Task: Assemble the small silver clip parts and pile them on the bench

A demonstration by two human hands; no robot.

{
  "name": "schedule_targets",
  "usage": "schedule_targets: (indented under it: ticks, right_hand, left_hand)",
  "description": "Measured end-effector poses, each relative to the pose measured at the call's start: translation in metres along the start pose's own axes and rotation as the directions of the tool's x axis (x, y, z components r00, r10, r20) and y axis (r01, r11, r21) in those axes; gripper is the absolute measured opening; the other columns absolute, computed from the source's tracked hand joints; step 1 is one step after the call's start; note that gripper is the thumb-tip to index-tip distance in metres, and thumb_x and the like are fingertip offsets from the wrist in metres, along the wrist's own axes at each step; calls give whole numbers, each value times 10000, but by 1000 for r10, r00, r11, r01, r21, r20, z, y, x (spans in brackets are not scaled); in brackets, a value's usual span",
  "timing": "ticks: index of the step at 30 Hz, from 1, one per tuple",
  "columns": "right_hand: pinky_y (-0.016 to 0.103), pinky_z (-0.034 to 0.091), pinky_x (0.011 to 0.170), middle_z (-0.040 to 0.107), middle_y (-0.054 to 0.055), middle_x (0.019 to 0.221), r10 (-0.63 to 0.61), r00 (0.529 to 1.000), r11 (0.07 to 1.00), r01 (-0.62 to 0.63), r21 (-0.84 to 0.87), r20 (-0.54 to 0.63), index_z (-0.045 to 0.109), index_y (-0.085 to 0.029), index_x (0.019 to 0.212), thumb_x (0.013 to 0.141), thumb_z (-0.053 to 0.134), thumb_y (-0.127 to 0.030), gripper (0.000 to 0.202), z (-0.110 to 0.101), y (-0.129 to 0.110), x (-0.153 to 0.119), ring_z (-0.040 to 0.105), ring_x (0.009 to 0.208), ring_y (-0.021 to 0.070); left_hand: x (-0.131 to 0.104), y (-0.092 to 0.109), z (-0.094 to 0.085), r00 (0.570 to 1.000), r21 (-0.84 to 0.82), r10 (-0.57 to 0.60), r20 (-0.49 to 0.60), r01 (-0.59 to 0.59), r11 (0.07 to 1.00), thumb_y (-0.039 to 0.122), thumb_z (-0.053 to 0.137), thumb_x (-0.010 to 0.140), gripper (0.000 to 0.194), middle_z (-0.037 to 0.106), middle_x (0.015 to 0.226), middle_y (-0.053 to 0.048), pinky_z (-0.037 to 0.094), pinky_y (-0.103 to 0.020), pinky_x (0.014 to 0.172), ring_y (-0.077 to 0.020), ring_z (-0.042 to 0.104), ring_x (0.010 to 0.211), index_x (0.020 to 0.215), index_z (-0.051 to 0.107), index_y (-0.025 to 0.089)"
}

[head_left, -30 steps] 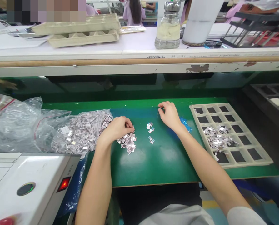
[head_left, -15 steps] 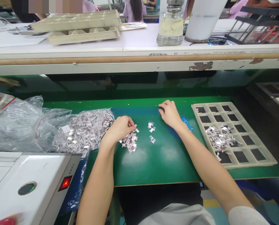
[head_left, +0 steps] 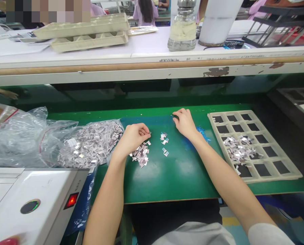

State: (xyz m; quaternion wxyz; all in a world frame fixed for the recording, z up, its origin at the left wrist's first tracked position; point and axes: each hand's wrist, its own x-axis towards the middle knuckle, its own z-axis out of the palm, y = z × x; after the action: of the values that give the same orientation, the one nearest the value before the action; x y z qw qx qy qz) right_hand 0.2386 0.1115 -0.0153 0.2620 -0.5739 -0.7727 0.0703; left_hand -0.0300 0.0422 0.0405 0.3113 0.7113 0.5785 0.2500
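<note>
The pile (head_left: 141, 155) lies on our mat (head_left: 177, 189), partly under our left hand (head_left: 132, 135), which has risen slightly, so we have probably picked something out. Its fingertips pinch nearly closed, seemingly on a part (head_left: 149, 133). Our right hand (head_left: 185, 124) has thumb and forefinger slightly apart; we cannot tell whether they grip anything.

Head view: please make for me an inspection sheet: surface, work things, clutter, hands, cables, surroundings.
Surface: green tabletop, glossy.
Work things: small silvery pieces heaped by the left hand, more in a clear bag and compartmented tray; blue pieces near the right hand.
Clutter: crumpled clear plastic, far left.
Hands: left fingers pinched, apparently on a piece; right fingers curled, grip unclear.
Cables: apparently a dark cord on the shelf.
Surroundings: white machine, red switch lit; glass bottle on the shelf; a person in pink behind.
</note>
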Motion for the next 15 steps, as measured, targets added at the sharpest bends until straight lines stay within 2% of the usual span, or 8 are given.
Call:
schedule_targets:
  ticks: [5, 10, 15]
  right_hand:
    - [524, 499, 1035, 678, 160, 1169, 13, 1000, 1000, -13, -25, 24, 792, -174, 1162, 1014, 547, -197, 287, -1, 2, 5, 552, 1149, 371]
    - [495, 500, 1021, 700, 145, 1158, 21, 1000, 1000, -21, -7, 15, 772, -179, 1088, 986, 563, -161, 233, -4, -1, 6, 561, 1134, 360]
    - [491, 499, 961, 740, 139, 1068, 16, 1000, 1000, -16, -7, 20, 730, -199, 964, 976, 537, -132, 205, -11, -8, 2, 599, 1059, 353]
  left_hand:
    - [0, 4, 7, 997, -151, -9, -74, -3, 989, 314, 799, 817, 106, 807, 830, -50, 616, -364, 763, -236, 774, 803, 799, 754, 220]
    - [2, 8, 15, 994, -313, -74, -77, 47, 949, 339, 813, 820, 144, 792, 747, -56, 645, -360, 701, -225, 768, 688, 816, 774, 201]
    - [5, 10, 22, 985, -455, -148, -86, 93, 885, 346, 865, 784, 204, 803, 761, -93, 674, -376, 717, -248, 794, 714, 846, 791, 166]
